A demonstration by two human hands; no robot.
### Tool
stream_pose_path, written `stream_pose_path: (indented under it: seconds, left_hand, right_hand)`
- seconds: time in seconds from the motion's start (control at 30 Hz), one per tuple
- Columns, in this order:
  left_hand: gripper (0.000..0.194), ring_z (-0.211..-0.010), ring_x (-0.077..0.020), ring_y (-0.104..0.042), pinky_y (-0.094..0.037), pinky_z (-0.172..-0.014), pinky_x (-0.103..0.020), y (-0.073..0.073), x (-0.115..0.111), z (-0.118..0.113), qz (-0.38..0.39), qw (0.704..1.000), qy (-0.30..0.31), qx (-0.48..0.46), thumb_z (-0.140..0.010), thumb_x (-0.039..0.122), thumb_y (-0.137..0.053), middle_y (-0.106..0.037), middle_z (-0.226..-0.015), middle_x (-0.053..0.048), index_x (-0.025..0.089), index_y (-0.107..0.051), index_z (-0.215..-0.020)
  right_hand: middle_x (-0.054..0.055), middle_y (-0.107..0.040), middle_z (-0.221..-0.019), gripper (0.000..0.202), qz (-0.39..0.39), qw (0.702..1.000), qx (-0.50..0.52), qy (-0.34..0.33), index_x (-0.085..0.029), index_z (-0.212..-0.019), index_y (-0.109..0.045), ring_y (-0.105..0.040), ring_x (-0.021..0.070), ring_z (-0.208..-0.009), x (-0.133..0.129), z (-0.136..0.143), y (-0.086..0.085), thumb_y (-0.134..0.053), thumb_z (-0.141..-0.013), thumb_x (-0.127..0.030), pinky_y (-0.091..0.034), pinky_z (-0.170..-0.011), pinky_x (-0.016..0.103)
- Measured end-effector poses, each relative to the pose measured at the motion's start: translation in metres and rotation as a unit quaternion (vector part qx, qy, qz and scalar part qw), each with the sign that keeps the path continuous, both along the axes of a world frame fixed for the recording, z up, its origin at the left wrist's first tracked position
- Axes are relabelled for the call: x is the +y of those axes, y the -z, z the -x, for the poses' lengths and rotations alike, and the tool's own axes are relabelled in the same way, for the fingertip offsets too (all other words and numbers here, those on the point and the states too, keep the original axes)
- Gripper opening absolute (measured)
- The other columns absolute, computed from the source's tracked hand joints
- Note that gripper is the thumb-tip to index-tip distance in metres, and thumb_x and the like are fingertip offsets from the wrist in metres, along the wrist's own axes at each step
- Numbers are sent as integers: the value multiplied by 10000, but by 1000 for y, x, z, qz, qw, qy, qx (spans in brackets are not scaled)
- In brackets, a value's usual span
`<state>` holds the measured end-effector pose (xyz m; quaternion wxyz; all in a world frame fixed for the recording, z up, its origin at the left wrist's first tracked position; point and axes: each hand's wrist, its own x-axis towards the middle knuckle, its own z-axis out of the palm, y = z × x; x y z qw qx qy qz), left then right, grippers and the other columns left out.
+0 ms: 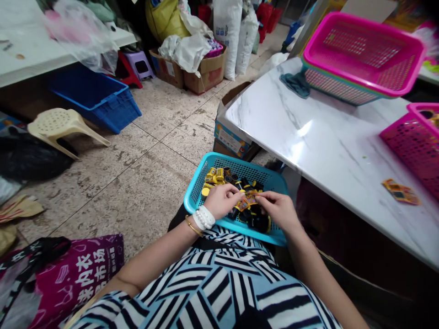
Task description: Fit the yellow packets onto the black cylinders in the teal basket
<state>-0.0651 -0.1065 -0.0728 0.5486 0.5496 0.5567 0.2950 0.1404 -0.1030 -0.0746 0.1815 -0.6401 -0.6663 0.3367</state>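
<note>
On my lap rests a blue plastic basket (196,194) with several small yellow and black cylinders in it. Above its middle, a small orange and yellow printed piece (247,200) is pinched between my two hands. My left hand (222,200), with a white bracelet at the wrist, grips its left side with fingers closed. At the other side, my right hand (279,209) pinches the right edge between thumb and fingers. The cylinders under my fingers are partly hidden.
A white marble-patterned table (274,123) stands at the right, bearing pink baskets (363,55), a dark cloth and orange printed pieces (400,192). An open cardboard box (229,137) is beyond my basket. At the left are a cream stool (63,123), a blue crate (113,107) and a purple bag (78,278).
</note>
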Motion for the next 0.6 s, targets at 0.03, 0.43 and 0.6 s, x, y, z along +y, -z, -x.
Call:
stream_pose_path:
  seconds: [0.03, 0.43, 0.6]
  left_hand:
    - [359, -478, -109, -549, -388, -491, -219, 0, -2, -2, 9, 1000, -4, -30, -844, 483, -586, -639, -660, -6, 143, -669, -925]
    - [339, -516, -86, -391, -311, -509, -212, -4, -6, -6, -67, 985, -133, -89, -860, 447, -568, -465, -545, 47, 155, -581, -688]
    - [413, -448, -75, -357, -267, -461, -218, -12, -16, -3, -41, 976, -172, -125, -874, 517, -549, -429, -495, 53, 143, -639, -725]
  right_hand:
    - [8, -633, -547, 342, 20, 997, 68, 28, -156, -887, -735, -535, 139, -475, -5, 3, -3, -556, -889, -448, -412, -496, 250]
    - [-47, -481, -488, 400, 35, 948, 299, 108, -189, -655, -537, -369, 85, -461, -23, 31, -6, -584, -891, -508, -275, -456, 223]
    - [-47, -468, -511, 415, -14, 954, 274, 123, -191, -640, -527, -376, 92, -484, -27, 36, -8, -556, -913, -503, -295, -479, 231]
